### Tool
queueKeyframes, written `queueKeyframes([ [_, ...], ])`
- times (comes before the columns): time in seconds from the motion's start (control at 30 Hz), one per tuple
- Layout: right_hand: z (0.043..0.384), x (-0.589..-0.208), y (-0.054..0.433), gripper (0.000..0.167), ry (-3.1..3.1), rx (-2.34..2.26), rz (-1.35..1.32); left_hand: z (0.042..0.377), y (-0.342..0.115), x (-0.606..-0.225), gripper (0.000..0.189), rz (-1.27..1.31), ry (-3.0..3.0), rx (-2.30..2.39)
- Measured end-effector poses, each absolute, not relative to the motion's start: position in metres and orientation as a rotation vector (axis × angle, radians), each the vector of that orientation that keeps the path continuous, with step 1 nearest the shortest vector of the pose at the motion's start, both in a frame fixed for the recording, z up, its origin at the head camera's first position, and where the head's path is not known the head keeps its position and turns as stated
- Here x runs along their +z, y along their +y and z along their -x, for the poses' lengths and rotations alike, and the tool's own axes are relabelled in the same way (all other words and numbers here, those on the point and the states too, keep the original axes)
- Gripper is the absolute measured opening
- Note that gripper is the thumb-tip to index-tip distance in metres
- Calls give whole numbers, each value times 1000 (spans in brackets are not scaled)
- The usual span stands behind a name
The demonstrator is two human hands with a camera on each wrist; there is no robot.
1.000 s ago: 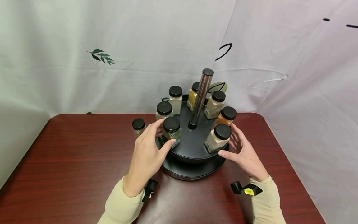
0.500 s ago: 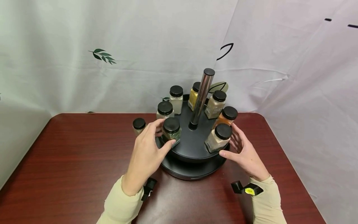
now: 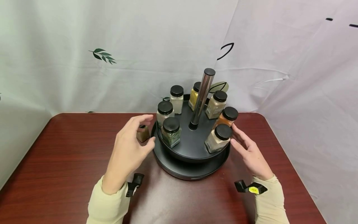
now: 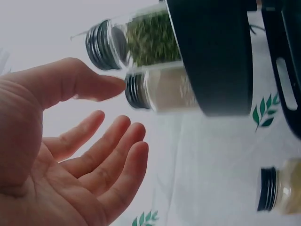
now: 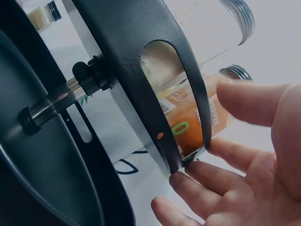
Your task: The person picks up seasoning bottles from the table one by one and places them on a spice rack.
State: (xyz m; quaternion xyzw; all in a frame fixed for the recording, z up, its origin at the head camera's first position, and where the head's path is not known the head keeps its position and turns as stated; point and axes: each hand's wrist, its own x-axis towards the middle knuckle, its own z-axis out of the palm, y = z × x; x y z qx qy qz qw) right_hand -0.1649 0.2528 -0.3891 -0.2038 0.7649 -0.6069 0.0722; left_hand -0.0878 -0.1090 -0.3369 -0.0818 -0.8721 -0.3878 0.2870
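A two-tier black turntable rack (image 3: 193,146) with a central post stands on the table, square black-capped spice jars around its upper tier. My left hand (image 3: 128,149) is off the rack's left side, thumb and fingers apart, holding nothing. Just beyond its fingers a spice jar (image 3: 143,135) stands on the table, partly hidden. The green herb jar (image 3: 171,135) sits at the upper tier's front left. My right hand (image 3: 250,152) rests its fingertips on the upper tier's rim at the right, beside a pale spice jar (image 3: 217,141) and an orange spice jar (image 5: 190,125).
Several more jars, including a yellow one (image 3: 193,98) and a tan one (image 3: 214,107), stand at the back of the upper tier. The reddish-brown table (image 3: 84,161) meets a white curtain (image 3: 134,62) with leaf prints behind.
My left hand has let go of the green herb jar and moved left, towards the jar on the table. My right thumb has drawn back from the pale jar's front to the rim.
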Motion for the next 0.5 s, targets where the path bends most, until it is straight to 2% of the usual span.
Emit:
queueKeyframes([
  [0.5,163,-389,246,59,2227,-2022,570,98,-134,-346,51,-18,-2229,-1011],
])
